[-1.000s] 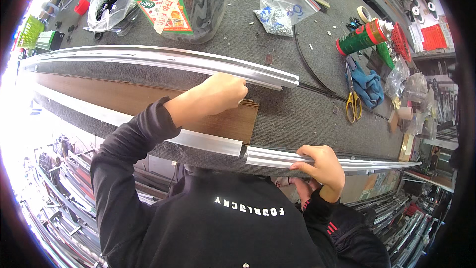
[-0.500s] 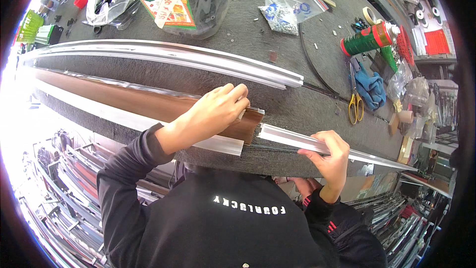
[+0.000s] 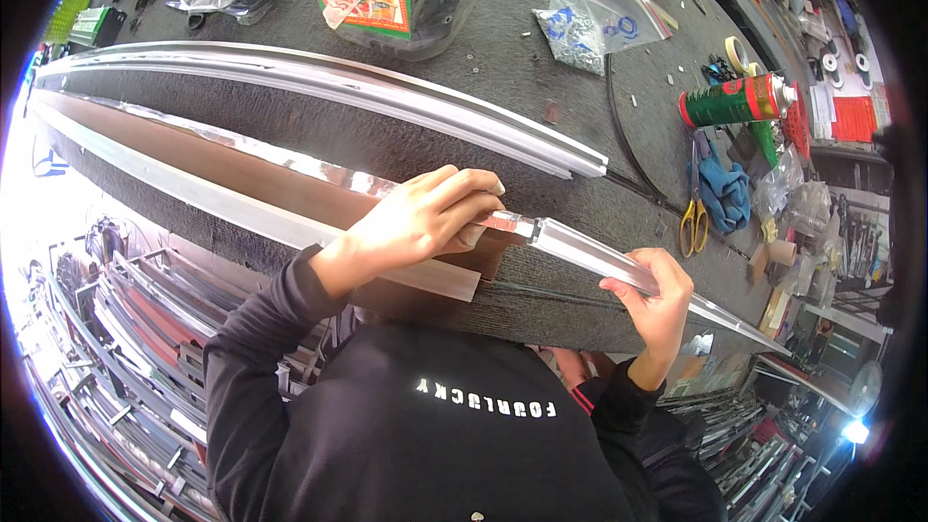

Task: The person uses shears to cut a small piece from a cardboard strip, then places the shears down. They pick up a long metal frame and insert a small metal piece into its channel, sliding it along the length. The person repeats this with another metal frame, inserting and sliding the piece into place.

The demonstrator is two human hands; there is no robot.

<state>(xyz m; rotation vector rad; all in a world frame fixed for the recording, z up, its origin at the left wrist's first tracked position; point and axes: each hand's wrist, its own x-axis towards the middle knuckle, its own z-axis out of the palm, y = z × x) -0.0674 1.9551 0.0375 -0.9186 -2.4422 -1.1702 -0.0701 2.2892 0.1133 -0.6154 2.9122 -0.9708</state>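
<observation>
My left hand [image 3: 425,222] is closed on the far edge of a long brown panel [image 3: 242,159], close to its right end. A shiny silver strip [image 3: 290,157] runs along that edge. My right hand [image 3: 657,304] grips a long silver-white metal profile [image 3: 590,251], thumb on the near side and fingers over the far side. The profile's left end meets the strip's tip just right of my left fingers; whether it is slotted on, I cannot tell. A flat white bar [image 3: 425,280] lies along the panel's near side. My left palm hides part of the panel.
More metal profiles [image 3: 387,101] lie behind the panel on the dark bench [image 3: 464,97]. A clear tub [image 3: 387,0], a bag of small parts [image 3: 599,14], a spray can [image 3: 735,101], yellow-handled scissors [image 3: 694,222] and a blue cloth [image 3: 725,193] stand or lie farther back.
The profile in my right hand has come up against the edge strip at the panel's end, closing the gap between them. My left hand keeps its grip. The view has shifted slightly.
</observation>
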